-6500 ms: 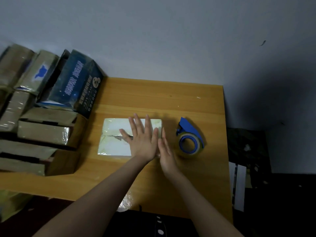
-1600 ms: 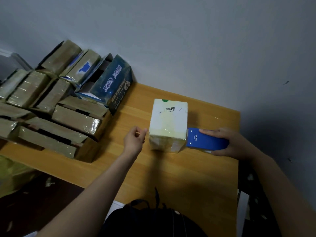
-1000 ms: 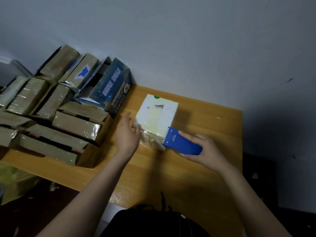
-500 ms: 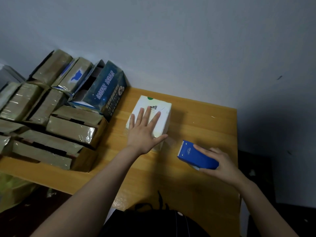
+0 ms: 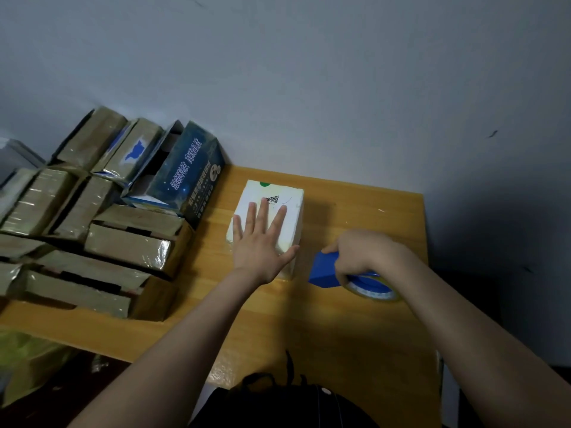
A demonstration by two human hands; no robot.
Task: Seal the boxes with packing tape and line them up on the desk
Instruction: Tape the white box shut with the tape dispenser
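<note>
A white box (image 5: 285, 199) with a QR code on top lies flat on the wooden desk (image 5: 364, 319). My left hand (image 5: 262, 242) presses down on its top with the fingers spread straight. Just right of the box, my right hand (image 5: 361, 253) grips the blue tape dispenser (image 5: 326, 271), whose tape roll (image 5: 370, 287) rests on the desk. A short stretch of clear tape seems to run between the dispenser and the box's near right corner.
Several taped brown boxes (image 5: 123, 245) are stacked on the desk's left side, with a dark blue printed box (image 5: 188, 177) leaning among them against the grey wall (image 5: 309, 88). A dark bag (image 5: 278, 403) sits below the desk's front edge.
The white box was stood up, taped along its side, then laid flat. My left hand now presses its top while my right hand has drawn the dispenser away to the right and down.
</note>
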